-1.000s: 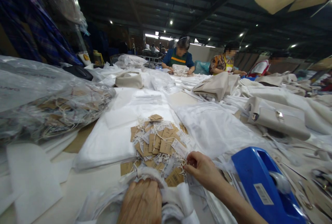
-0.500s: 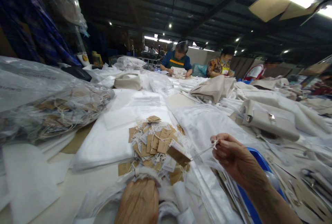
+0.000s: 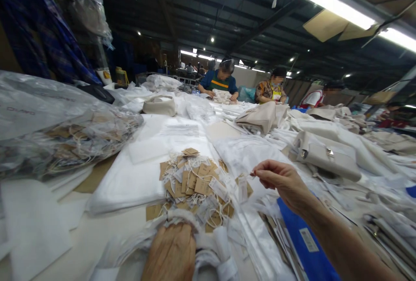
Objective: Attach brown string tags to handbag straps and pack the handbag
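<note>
My right hand (image 3: 282, 181) is closed in a pinch on the string of a hang tag. The brown card tag (image 3: 244, 187) dangles below the fingertips with a white slip against it. To its left lies a pile of brown hang tags (image 3: 198, 179) with looped white strings, on white wrapping. Low in the middle, my left hand (image 3: 172, 250) is seen from the back, fingers curled down and mostly hidden. It is closed around a bag strap (image 3: 180, 216) wrapped in white material, which arches just in front of the knuckles.
On the left lies a clear plastic bag (image 3: 81, 138) holding more tags. A blue object with a barcode label (image 3: 305, 237) sits under my right forearm. Beige handbags (image 3: 328, 153) lie to the right. Co-workers (image 3: 219, 83) work across the table.
My right hand has moved left and slightly up with the tag, which now hangs beside the pile instead of stretching over it. My left hand has stayed in place. The view has shifted slightly.
</note>
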A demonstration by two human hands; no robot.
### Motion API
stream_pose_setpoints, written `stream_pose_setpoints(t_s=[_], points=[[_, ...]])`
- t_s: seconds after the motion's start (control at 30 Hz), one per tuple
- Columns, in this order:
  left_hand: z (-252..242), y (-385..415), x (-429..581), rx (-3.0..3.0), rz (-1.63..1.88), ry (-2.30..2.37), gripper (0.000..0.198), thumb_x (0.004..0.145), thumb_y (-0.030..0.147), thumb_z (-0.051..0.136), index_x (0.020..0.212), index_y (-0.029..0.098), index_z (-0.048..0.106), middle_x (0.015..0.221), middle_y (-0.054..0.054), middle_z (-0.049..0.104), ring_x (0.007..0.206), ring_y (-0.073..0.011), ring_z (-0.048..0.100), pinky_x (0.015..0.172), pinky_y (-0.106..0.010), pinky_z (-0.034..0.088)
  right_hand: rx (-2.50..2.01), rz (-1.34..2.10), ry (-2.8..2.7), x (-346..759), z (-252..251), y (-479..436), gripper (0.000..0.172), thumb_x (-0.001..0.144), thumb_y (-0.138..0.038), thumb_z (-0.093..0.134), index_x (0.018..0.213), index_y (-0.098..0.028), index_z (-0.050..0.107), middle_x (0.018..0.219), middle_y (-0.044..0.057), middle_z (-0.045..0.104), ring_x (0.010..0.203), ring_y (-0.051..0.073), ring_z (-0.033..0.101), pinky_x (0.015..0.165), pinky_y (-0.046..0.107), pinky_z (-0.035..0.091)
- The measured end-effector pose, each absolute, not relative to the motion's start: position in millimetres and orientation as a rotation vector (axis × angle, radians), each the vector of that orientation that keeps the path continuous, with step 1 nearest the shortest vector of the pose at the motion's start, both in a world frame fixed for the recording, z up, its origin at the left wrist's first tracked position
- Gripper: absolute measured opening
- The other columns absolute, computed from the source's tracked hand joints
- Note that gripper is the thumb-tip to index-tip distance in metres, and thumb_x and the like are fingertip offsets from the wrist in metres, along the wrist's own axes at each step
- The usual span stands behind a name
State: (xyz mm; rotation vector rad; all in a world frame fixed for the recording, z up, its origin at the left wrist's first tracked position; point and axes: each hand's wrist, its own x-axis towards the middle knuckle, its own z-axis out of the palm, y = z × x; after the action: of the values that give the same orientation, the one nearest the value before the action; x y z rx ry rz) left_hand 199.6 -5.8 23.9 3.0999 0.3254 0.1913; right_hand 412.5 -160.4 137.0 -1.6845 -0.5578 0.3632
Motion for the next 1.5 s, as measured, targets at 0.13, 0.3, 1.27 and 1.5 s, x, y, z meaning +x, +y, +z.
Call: stream_pose_setpoints(t_s=[0.13,0.3,1.27,1.5], points=[[26.6,-6.6,201.4,3.019,0.2,0.369,0.039,0.077,-0.005,0.032,0.072,0.015,0.064,0.087,-0.009,0.066,0.087,-0.0226,0.059,0.078,-0.039,0.038,-1.614,0.467,-0.563,399.7,133.3,-154.0,0.021,0.061,-0.032,0.072,0.066,-0.014,0.063,0.065,0.003,0.064,0.045,0.005,0.042,0.043,0.02,0.024],[37.1,-5.5,205.6,2.791,0.099,0.526,0.037,0.082,0.0,0.032,0.082,0.016,0.065,0.087,-0.008,0.067,0.085,-0.0208,0.06,0.079,-0.036,0.04,-1.533,0.652,-0.612,382.5,117.7,-142.4,0.026,0.069,-0.036,0.07,0.071,-0.016,0.054,0.069,0.002,0.067,0.043,0.004,0.043,0.041,0.018,0.023],[39.8,-8.7,204.2,2.588,0.642,0.674,0.035,0.076,-0.003,0.04,0.074,0.021,0.065,0.069,-0.001,0.067,0.07,-0.0177,0.06,0.065,-0.027,0.04,-1.527,1.013,-0.978,337.0,54.2,-94.0,0.018,0.078,-0.035,0.056,0.077,-0.016,0.055,0.069,-0.002,0.052,0.062,0.01,0.042,0.056,0.022,0.031],[33.2,-10.8,206.0,2.579,0.653,0.688,0.032,0.074,-0.002,0.04,0.067,0.02,0.062,0.065,-0.001,0.065,0.065,-0.0189,0.057,0.061,-0.029,0.035,-1.59,0.914,-1.121,336.6,50.2,-94.8,0.012,0.078,-0.027,0.051,0.073,-0.016,0.052,0.068,-0.002,0.051,0.063,0.01,0.042,0.058,0.022,0.033]])
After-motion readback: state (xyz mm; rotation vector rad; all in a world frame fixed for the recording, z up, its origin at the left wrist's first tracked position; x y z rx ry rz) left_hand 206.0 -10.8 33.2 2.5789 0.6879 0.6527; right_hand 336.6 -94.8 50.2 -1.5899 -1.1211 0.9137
